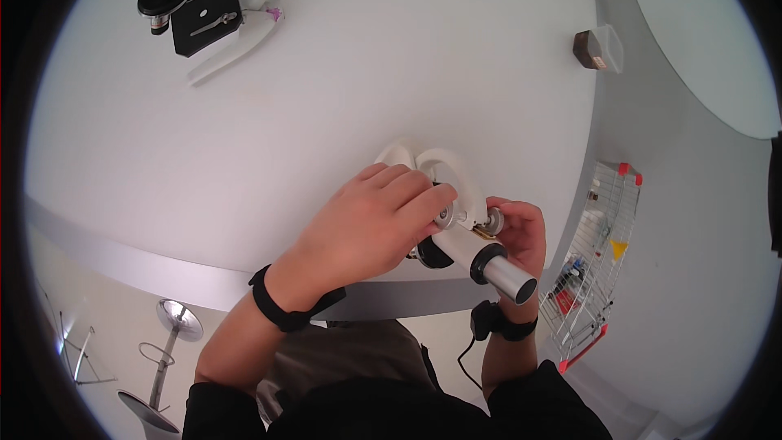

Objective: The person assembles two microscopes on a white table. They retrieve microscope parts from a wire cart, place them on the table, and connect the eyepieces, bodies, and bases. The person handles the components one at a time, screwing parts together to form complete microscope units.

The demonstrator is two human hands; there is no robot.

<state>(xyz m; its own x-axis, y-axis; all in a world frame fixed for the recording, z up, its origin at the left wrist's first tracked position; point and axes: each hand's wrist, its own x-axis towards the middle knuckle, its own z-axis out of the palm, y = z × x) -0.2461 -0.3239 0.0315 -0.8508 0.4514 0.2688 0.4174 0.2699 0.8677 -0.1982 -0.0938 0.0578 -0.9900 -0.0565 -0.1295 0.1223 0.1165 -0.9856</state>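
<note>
Head view: left hand [362, 222] and right hand [523, 236] grip round silver knobs [444, 214] on a white curved-arm microscope [467, 182]; best turned gently.

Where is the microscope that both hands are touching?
In the head view, the white microscope is just right of and below centre, between the left hand and right hand, by the near edge of the table.

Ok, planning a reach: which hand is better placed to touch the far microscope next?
Probably the left hand: it is nearer the far microscope. The right hand is farther, right of the near microscope.
</note>
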